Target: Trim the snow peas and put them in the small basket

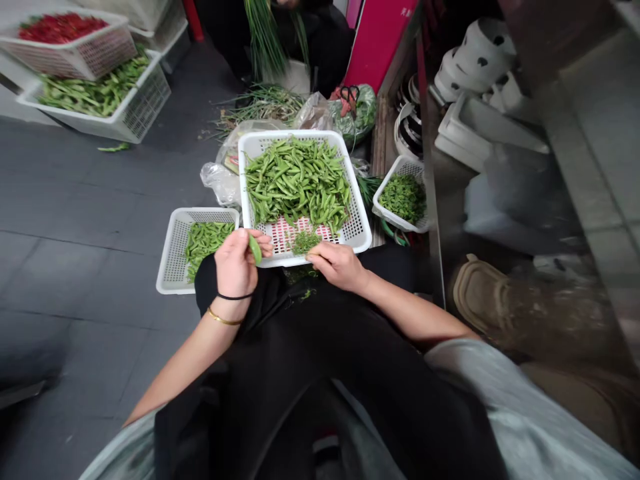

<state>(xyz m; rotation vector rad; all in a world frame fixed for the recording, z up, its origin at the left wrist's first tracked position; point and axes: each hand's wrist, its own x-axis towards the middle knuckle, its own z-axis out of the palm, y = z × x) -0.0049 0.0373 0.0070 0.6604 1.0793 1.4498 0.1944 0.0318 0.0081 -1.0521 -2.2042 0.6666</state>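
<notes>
My left hand holds a green pea pod between thumb and fingers, over the near left corner of a white plastic basket. The basket rests on my lap, with a heap of pea pods filling its far part. Close to its near rim lies a small pile of green trimmings. My right hand is closed in a pinch beside that pile, at the near rim; whatever is between its fingertips is too small to make out. Left of my knee, a smaller white basket contains more pods.
At right stands a basket of green trimmings, beside a metal shelf with white containers. Stacked baskets of red peppers and green pods are far left. Opposite, a person in black holds long green stalks; scissors lie on bags.
</notes>
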